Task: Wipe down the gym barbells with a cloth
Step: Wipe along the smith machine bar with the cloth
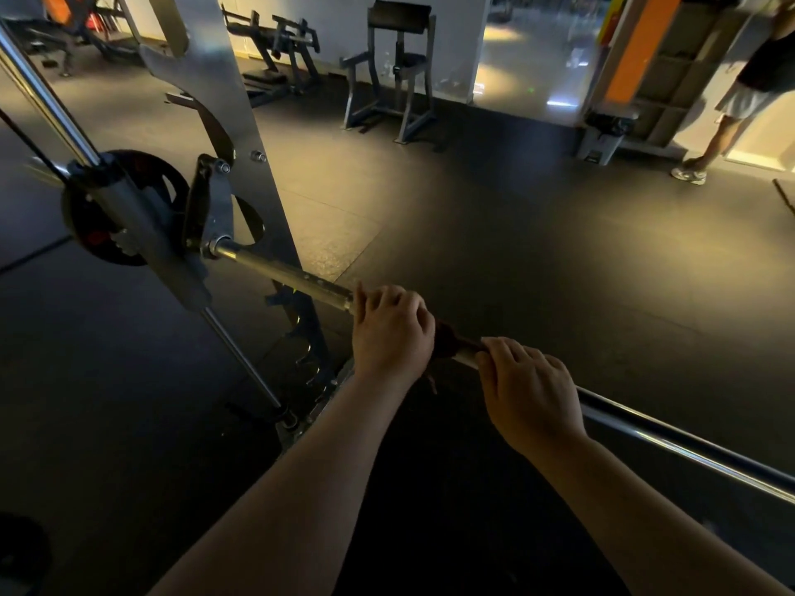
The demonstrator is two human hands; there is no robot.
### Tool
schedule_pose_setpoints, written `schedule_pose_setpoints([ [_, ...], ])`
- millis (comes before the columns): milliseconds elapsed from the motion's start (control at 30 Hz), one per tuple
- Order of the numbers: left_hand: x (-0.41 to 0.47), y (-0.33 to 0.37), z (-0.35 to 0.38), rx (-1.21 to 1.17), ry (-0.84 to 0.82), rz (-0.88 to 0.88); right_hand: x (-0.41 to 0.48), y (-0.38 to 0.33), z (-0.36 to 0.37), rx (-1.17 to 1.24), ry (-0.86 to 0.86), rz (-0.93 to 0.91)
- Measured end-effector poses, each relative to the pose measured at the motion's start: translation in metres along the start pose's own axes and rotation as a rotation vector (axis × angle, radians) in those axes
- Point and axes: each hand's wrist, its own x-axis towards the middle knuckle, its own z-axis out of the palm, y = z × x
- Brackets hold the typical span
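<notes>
Where left hand (389, 333) fingers (400, 296) curl, the cloth (449, 342) seemingly wraps the barbell (284, 273).

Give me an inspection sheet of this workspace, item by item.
Surface: dark rubber floor, unevenly lit.
Job's things: barbell mounted in the machine frame; dark cloth wrapped on it between the hands.
Clutter: weight plate behind the barbell's carriage; nothing loose seen.
Grips: left hand curled over cloth and barbell; right hand curled over the barbell at the cloth's end.
Cables: nothing seen.
Surroundings: padded seat station, another machine, a person standing far right.
</notes>
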Motion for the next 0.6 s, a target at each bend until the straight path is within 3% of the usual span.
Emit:
schedule_pose_setpoints([
  [67, -0.005, 0.016, 0.000, -0.030, -0.046, -0.013, -0.001, 0.001, 0.000, -0.011, -0.004, -0.012],
  [233, -0.029, 0.018, 0.012, -0.112, -0.041, 0.191, 0.002, 0.004, 0.000, -0.013, -0.036, -0.034],
  [367, -0.023, -0.008, 0.007, -0.011, -0.033, 0.349, 0.002, 0.002, -0.001, -0.021, -0.017, -0.037],
  [467, -0.004, -0.020, -0.003, -0.037, -0.006, 0.154, 0.001, 0.004, -0.003, 0.006, 0.000, -0.053],
  [600, -0.001, 0.005, 0.002, -0.078, -0.099, -0.092, 0.001, 0.006, -0.005, 0.009, -0.003, -0.071],
])
